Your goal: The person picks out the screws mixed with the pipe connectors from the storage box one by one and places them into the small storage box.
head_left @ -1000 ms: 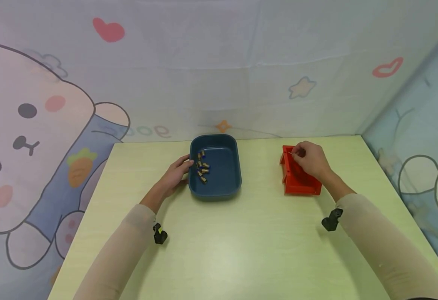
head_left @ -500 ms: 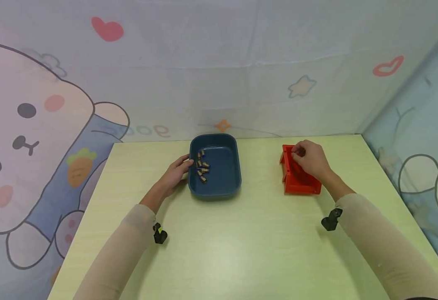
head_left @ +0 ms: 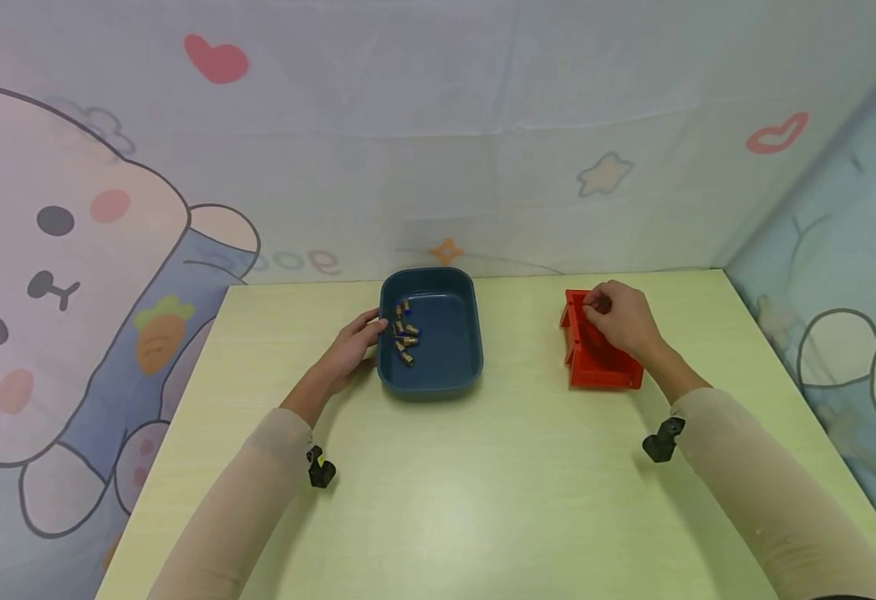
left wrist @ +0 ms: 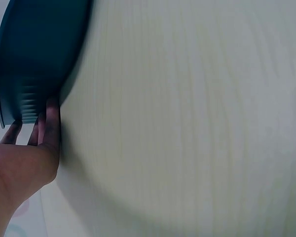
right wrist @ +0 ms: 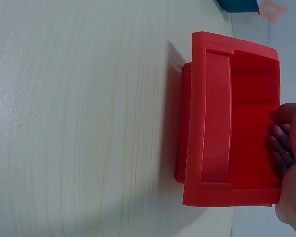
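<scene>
My left hand [head_left: 347, 348] grips the left wall of a dark blue plastic tub [head_left: 448, 367], thumb over the rim and fingers against the outside. Several small brass fittings with blue ends [head_left: 409, 341] lie along the tub's left side. On the right, my right hand [head_left: 621, 318] hovers over a red plastic storage bin [head_left: 606, 380], thumb and index fingertips together near its far left corner. In the right wrist view its fingers [right wrist: 281, 148] are curled over the inside of the red bin, and no object shows between them; the palm side is partly hidden.
Both containers stand near the back edge of a pale wooden table [head_left: 438, 492], with bare tabletop between them. A printed cloth [head_left: 407, 142] hangs behind the table. A black camera mount [head_left: 663, 440] sits at each wrist.
Both hands and both containers stay in place. A pale glint at the right fingertips, visible a second ago, no longer shows.
</scene>
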The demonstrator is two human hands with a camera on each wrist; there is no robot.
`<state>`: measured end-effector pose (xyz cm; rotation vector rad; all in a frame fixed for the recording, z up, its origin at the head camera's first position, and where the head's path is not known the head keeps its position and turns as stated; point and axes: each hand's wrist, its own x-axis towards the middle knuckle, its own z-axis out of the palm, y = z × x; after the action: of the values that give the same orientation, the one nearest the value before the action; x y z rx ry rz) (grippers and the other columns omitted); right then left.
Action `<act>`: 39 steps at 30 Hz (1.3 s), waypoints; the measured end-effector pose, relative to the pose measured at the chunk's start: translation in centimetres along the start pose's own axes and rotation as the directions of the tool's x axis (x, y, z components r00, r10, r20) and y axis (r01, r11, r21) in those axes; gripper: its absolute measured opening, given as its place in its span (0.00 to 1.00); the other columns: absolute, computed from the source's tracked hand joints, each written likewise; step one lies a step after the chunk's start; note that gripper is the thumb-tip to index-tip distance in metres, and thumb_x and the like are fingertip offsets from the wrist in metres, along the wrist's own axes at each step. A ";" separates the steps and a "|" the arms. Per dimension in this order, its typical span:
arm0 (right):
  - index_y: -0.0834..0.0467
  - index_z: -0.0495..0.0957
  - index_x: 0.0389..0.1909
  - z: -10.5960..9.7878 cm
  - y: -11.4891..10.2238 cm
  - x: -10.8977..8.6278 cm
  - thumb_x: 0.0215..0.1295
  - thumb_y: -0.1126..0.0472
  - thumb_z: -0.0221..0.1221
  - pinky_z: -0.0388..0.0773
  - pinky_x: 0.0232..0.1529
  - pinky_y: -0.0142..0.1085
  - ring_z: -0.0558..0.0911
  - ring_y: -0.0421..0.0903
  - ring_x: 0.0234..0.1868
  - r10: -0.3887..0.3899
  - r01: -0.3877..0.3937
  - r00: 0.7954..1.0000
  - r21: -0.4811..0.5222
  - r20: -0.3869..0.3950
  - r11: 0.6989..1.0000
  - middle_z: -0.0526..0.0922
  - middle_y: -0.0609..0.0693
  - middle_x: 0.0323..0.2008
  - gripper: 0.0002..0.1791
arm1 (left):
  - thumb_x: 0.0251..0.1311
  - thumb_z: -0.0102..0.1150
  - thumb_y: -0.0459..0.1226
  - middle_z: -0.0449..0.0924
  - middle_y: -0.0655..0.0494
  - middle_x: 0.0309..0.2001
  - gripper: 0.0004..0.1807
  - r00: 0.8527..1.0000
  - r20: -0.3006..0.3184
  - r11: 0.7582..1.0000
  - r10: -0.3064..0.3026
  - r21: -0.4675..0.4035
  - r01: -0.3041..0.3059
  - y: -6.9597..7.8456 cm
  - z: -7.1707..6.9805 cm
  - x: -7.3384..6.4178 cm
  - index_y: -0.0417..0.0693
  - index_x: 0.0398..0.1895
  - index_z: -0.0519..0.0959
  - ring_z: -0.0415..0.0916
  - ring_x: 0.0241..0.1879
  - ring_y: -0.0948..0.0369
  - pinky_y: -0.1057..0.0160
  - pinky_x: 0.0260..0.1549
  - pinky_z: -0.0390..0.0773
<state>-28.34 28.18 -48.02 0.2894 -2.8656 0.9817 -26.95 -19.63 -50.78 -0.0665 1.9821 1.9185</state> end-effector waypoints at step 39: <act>0.67 0.81 0.48 0.2 0.1 0.0 0.76 0.64 0.61 0.82 0.50 0.53 0.80 0.59 0.44 -0.007 0.007 1.000 -0.013 -0.012 1.000 0.83 0.63 0.44 0.09 | 0.82 0.50 0.52 0.61 0.45 0.80 0.37 1.000 0.001 1.000 0.006 0.005 -0.006 -0.2 -0.1 0.1 0.54 0.86 0.54 0.58 0.80 0.48 0.40 0.73 0.66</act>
<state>-28.40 28.14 -48.28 0.2906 -2.8570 0.9593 -26.96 -19.71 -50.98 -0.0593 1.9885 1.9171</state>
